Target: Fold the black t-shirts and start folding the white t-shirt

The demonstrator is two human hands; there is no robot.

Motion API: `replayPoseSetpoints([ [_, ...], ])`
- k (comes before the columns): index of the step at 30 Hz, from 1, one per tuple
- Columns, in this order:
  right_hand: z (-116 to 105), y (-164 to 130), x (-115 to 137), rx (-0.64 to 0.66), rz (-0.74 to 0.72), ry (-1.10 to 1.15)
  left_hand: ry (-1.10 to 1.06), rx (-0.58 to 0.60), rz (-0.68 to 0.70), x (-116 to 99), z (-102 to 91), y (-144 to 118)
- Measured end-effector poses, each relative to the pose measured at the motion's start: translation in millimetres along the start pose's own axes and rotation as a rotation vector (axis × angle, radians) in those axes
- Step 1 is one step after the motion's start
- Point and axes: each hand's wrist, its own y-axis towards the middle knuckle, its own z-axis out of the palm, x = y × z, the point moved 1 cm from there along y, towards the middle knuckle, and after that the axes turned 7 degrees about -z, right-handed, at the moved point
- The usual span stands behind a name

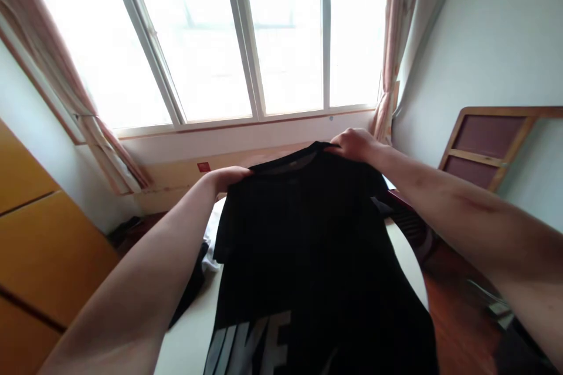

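Observation:
A black T-shirt [303,234] with large grey lettering near its lower part is spread out in front of me, above a white round-edged table [189,328]. My left hand [231,176] is closed on the shirt's shoulder, left of the collar. On the other side of the neckline, my right hand [352,143] pinches the right shoulder. The collar edge is stretched between both hands, and the short sleeves hang down at the sides. Much of the tabletop is hidden beneath the shirt.
White cloth [212,246] and a dark cloth [191,290] lie on the table's left side. Yellow cabinets [48,246] stand at left. Behind are a wide window [211,41] and tied curtains [387,64]. A wooden frame [484,140] with maroon panels is at right.

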Motion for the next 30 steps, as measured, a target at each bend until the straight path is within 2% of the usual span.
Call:
replayPoseSetpoints([
  [2,29,6,2,0.075,0.012,-0.012,-0.073,0.11,-0.052,13,5.6,33],
  [3,42,9,1,0.086,0.018,0.002,-0.101,0.125,-0.052,19,8.3,48],
  [10,125,30,0,0.159,0.101,0.1,-0.035,-0.143,-0.059,47,32.3,129],
  [12,150,35,6,0.176,0.128,0.132,0.004,-0.193,-0.074,56,39.1,144],
  [15,186,37,17,0.182,0.159,0.184,0.056,-0.207,-0.091,65,45.6,157],
  [19,218,29,18,0.142,0.194,0.261,0.109,-0.196,-0.012,70,48.4,147],
  [21,224,21,4,0.118,0.263,0.303,0.156,-0.213,0.073,75,51.2,131],
  [23,226,9,-18,0.12,0.372,0.353,0.319,-0.191,0.192,85,58.0,110],
  [26,225,-14,-56,0.23,0.509,0.464,0.745,-0.089,0.361,109,73.8,71],
  [28,224,-31,-74,0.323,0.523,0.565,0.908,-0.051,0.35,126,82.1,50],
  [30,225,-47,-81,0.388,0.485,0.68,1.011,-0.006,0.294,140,86.3,35],
])
